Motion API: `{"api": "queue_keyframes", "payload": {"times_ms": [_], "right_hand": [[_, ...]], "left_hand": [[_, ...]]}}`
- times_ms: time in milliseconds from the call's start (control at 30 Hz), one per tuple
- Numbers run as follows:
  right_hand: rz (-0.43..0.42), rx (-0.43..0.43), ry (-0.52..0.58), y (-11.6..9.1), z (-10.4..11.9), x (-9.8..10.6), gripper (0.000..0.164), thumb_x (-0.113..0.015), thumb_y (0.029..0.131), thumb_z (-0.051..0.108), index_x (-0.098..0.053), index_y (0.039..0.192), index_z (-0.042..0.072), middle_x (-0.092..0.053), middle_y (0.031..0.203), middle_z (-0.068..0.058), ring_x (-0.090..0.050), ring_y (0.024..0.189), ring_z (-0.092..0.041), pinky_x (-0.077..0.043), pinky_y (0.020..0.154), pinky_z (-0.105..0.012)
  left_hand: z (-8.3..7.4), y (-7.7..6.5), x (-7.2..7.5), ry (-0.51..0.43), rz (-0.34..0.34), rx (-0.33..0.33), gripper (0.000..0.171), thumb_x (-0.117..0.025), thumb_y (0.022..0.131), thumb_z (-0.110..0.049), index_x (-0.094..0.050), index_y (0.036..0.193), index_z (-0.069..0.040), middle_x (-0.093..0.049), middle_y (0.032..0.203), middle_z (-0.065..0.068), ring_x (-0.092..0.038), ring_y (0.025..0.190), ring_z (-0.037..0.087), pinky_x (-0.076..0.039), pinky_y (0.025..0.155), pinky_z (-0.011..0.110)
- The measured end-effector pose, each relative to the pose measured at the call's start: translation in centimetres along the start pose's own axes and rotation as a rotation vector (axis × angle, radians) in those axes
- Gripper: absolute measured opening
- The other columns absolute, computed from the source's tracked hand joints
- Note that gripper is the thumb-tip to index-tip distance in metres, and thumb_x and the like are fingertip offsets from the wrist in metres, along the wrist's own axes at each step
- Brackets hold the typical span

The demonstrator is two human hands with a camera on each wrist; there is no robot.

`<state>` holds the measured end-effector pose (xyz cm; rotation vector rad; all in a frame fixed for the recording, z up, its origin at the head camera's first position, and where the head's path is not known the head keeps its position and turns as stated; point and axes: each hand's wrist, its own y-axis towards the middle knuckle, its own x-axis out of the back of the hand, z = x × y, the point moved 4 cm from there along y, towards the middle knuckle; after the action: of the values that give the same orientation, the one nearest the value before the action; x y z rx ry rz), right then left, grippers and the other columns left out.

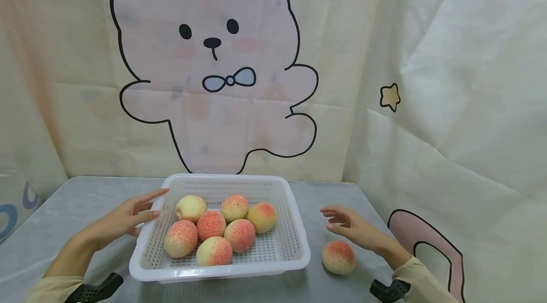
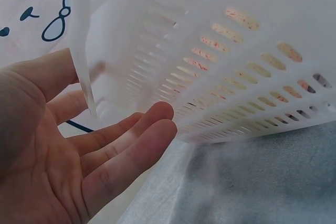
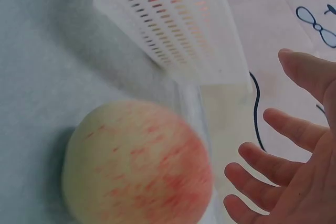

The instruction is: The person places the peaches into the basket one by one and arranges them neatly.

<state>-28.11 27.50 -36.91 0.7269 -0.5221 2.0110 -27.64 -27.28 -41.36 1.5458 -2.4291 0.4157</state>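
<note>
A white plastic basket [image 1: 295, 241] with slotted walls holds several red-and-yellow peaches [image 1: 211, 225]. My left hand [image 1: 121, 220] is at its left rim, thumb and one finger reaching over the edge. Seen from the left wrist, the other fingers [image 2: 128, 169] extend loosely outside the slotted wall; whether they touch it I cannot tell. One single peach [image 1: 338, 258] lies on the table to the right of the basket. Just above and behind that peach is my right hand [image 1: 354, 229], holding nothing, its fingers spread and slightly bent in the right wrist view.
A grey cloth covers the table [image 1: 107, 192]. Behind it hangs a cream backdrop [image 1: 333, 46] with a cartoon animal, and another pale sheet [image 1: 453, 80] rises along the right side. Dark camera mounts [image 1: 96, 289] are strapped at both wrists.
</note>
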Motion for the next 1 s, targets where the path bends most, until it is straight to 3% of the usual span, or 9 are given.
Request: {"api": "queue_keyframes", "payload": {"times_ms": [333,433,533,600,667,800,1000], "right_hand": [[0.084,-0.020,0.048,-1.7,-2.9,-0.7,0.053,-0.055,0.104,0.023,-0.043,0.151,0.002,-0.040,0.155,-0.031,-0.044,0.135,-0.054,-0.044,0.102,-0.063],[0.117,-0.011,0.044,-2.2,-3.7,-1.1,0.053,-0.055,0.103,0.021,-0.042,0.150,0.000,-0.041,0.154,-0.031,-0.042,0.134,-0.056,-0.045,0.100,-0.060],[0.140,-0.003,0.050,-2.5,-4.5,-1.3,0.054,-0.057,0.102,0.019,-0.043,0.150,-0.001,-0.042,0.154,-0.030,-0.040,0.138,-0.054,-0.045,0.102,-0.047],[0.166,-0.005,0.069,-2.6,-5.0,-1.3,0.054,-0.057,0.102,0.017,-0.043,0.150,-0.001,-0.042,0.154,-0.030,-0.041,0.141,-0.044,-0.045,0.102,-0.034],[0.202,-0.013,0.104,-2.7,-5.5,-1.4,0.054,-0.058,0.102,0.017,-0.043,0.151,0.000,-0.042,0.154,-0.030,-0.044,0.141,-0.023,-0.042,0.100,-0.022],[0.273,-0.027,0.187,-2.7,-6.0,-1.6,0.057,-0.057,0.102,0.016,-0.040,0.152,-0.001,-0.042,0.153,-0.032,-0.048,0.126,0.007,-0.041,0.098,-0.013],[0.319,-0.023,0.200,-2.7,-6.1,-1.6,0.059,-0.059,0.101,0.017,-0.038,0.153,0.000,-0.046,0.150,-0.025,-0.053,0.123,0.002,-0.043,0.097,-0.015]], "left_hand": [[-0.2,-0.2,0.0,-0.001,-0.004,-0.001,0.074,-0.054,0.105,-0.026,-0.011,0.163,-0.010,-0.028,0.157,0.039,-0.066,0.111,0.022,-0.061,0.077,0.043],[-0.3,-0.2,0.0,0.004,-0.012,0.010,0.075,-0.055,0.104,-0.027,-0.012,0.163,-0.011,-0.026,0.158,0.038,-0.065,0.114,0.025,-0.061,0.077,0.042],[-0.3,-0.2,0.1,0.007,-0.019,0.019,0.074,-0.056,0.104,-0.027,-0.014,0.163,-0.012,-0.024,0.160,0.037,-0.063,0.117,0.029,-0.061,0.077,0.042],[-0.2,-0.1,0.1,0.007,-0.019,0.019,0.074,-0.056,0.104,-0.027,-0.014,0.163,-0.012,-0.023,0.160,0.037,-0.063,0.119,0.029,-0.061,0.078,0.042],[-0.2,-0.1,0.1,0.003,-0.015,0.020,0.074,-0.055,0.104,-0.027,-0.013,0.163,-0.012,-0.024,0.160,0.037,-0.063,0.119,0.029,-0.060,0.078,0.042],[-0.2,0.0,0.0,-0.003,-0.008,0.022,0.074,-0.056,0.104,-0.027,-0.013,0.163,-0.011,-0.025,0.160,0.037,-0.063,0.118,0.028,-0.060,0.078,0.043],[-0.1,0.0,0.0,-0.002,-0.017,0.020,0.074,-0.056,0.104,-0.027,-0.014,0.163,-0.012,-0.024,0.160,0.037,-0.064,0.116,0.028,-0.061,0.077,0.043]]}}
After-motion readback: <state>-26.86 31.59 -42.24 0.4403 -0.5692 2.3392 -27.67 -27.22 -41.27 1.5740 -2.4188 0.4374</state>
